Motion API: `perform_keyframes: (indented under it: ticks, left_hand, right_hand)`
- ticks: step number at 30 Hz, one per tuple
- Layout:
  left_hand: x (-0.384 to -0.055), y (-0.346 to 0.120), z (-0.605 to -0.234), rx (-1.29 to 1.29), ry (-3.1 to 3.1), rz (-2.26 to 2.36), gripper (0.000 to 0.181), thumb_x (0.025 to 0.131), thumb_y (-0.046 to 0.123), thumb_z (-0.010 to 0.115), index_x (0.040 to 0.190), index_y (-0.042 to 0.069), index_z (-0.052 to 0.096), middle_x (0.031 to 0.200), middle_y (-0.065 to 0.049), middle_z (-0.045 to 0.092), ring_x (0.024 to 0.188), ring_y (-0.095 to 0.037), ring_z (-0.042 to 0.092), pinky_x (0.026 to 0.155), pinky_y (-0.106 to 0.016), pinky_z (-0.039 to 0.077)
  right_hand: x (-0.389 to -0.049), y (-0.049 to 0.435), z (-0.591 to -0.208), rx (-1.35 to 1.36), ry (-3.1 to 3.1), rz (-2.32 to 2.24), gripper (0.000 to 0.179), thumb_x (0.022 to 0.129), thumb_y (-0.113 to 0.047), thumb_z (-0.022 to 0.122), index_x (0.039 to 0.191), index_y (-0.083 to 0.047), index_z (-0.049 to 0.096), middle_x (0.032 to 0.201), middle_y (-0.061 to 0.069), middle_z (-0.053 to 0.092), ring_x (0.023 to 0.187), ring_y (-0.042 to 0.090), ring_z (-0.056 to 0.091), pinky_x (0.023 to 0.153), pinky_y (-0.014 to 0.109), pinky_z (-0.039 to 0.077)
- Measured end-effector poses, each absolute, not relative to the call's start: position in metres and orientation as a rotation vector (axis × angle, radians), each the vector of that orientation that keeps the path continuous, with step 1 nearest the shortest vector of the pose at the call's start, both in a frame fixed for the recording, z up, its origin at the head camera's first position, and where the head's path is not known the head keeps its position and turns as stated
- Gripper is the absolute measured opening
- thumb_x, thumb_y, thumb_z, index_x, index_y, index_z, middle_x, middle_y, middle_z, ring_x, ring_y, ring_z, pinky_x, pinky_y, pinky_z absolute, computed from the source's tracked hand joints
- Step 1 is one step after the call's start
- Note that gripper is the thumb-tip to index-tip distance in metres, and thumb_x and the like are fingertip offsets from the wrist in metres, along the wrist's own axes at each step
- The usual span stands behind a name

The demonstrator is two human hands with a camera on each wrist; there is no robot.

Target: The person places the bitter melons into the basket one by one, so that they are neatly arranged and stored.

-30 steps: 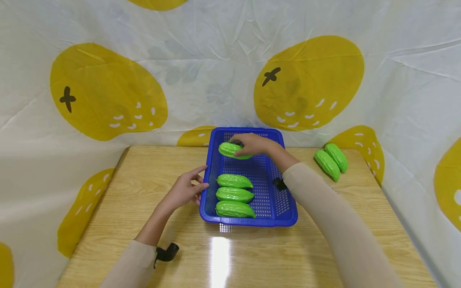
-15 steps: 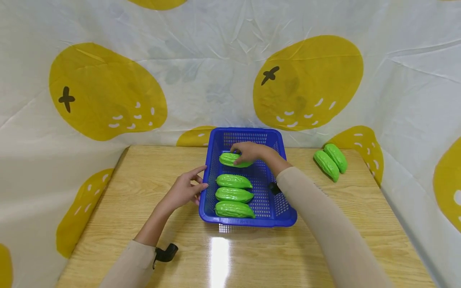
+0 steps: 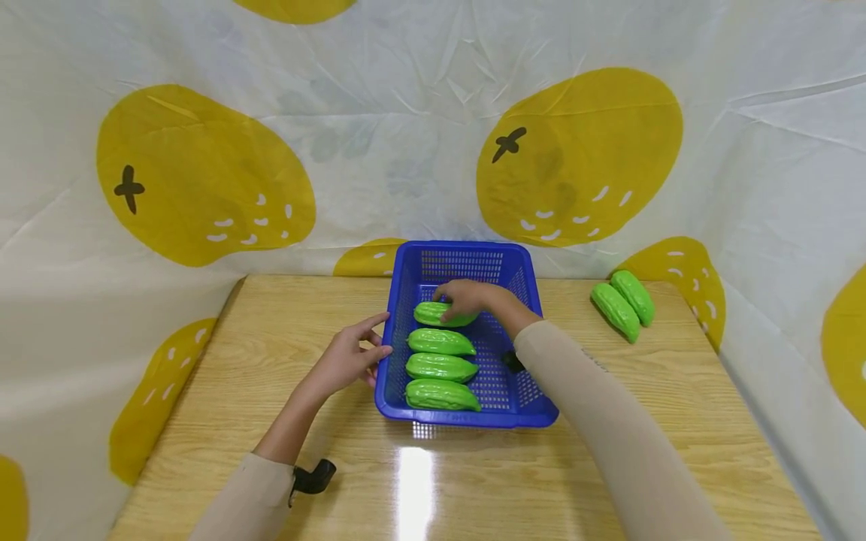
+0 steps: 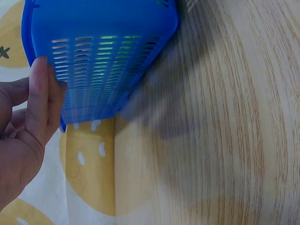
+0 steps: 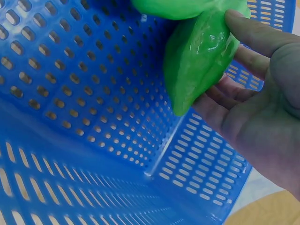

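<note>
A blue plastic basket [image 3: 467, 419] stands on the table. Inside, three green bitter melons lie side by side: one near the front wall [image 3: 443, 394], a middle one [image 3: 442, 367] and a farther one [image 3: 441, 342]. Behind them my right hand [image 3: 467, 297] grips another bitter melon [image 3: 428, 312], thumb on one side and fingers on the other. In the right wrist view this held bitter melon [image 5: 199, 61] is tapered and glossy, touching or overlapping a neighbour. My left hand [image 3: 348, 355] touches the basket's left rim, its fairly straight fingers [image 4: 40, 96] against the outer wall.
Two more bitter melons [image 3: 614, 310] lie together on the table's far right. The wooden table [image 3: 304, 300] ends at a white cloth backdrop [image 3: 392, 173] printed with yellow fruit. Perforated walls rise around the inside of the basket.
My right hand has moved toward me and down into the basket with the gripped bitter melon, now close behind the row of three. The left hand stays at the rim.
</note>
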State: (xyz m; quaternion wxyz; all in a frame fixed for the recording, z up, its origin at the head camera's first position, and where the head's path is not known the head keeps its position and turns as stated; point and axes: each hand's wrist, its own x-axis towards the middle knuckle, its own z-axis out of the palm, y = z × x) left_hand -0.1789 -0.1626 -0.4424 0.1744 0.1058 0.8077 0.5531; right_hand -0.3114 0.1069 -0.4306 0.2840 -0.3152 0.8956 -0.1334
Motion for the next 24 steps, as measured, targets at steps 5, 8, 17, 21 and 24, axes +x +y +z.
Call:
perform_keyframes:
  ticks: [5,8,17,21,24]
  left_hand:
    - [-0.1796,-0.1618,-0.4413,0.297,2.294,1.558,0.065,0.101,0.005,0.066,0.160,0.011,0.039,0.104,-0.019,0.059,0.063,-0.021,0.066,0.060,-0.060,0.065]
    - [-0.1807,-0.1614,-0.4408,0.301,2.298,1.555,0.064,0.101,0.005,0.066,0.159,0.011,0.039,0.103,-0.019,0.059,0.063,-0.021,0.066,0.060,-0.061,0.064]
    - [-0.1820,-0.1606,-0.4414,0.278,2.305,1.545,0.065,0.101,0.005,0.067,0.160,0.013,0.040,0.103,-0.019,0.060,0.064,-0.021,0.067,0.063,-0.063,0.064]
    - [-0.1802,-0.1603,-0.4406,0.276,2.305,1.543,0.065,0.101,0.005,0.066,0.160,0.013,0.040,0.104,-0.019,0.060,0.063,-0.021,0.067,0.063,-0.063,0.064]
    - [-0.1787,-0.1603,-0.4404,0.274,2.297,1.551,0.065,0.101,0.005,0.066,0.160,0.013,0.040,0.105,-0.019,0.059,0.063,-0.021,0.066,0.062,-0.062,0.064]
  right_hand:
    - [-0.3108,0.1072,-0.4352,-0.849,2.401,-0.352,0.050,0.100,-0.025,0.068,0.144,-0.006,0.057,0.144,0.019,0.058,0.133,0.036,0.056,0.117,0.048,0.047]
    - [-0.3104,0.1073,-0.4352,-0.841,2.404,-0.365,0.050,0.100,-0.025,0.069,0.145,-0.006,0.056,0.145,0.018,0.058,0.134,0.036,0.055,0.117,0.048,0.047]
    - [-0.3064,0.1061,-0.4338,-0.837,2.373,-0.441,0.050,0.100,-0.022,0.069,0.145,-0.004,0.055,0.149,0.020,0.054,0.138,0.038,0.053,0.120,0.048,0.045]
    - [-0.3046,0.1051,-0.4345,-0.838,2.370,-0.448,0.048,0.100,-0.022,0.068,0.143,-0.004,0.056,0.148,0.019,0.055,0.137,0.037,0.053,0.120,0.047,0.045]
    - [-0.3039,0.1050,-0.4360,-0.839,2.369,-0.450,0.046,0.101,-0.022,0.067,0.143,-0.005,0.057,0.147,0.017,0.056,0.137,0.035,0.053,0.120,0.047,0.045]
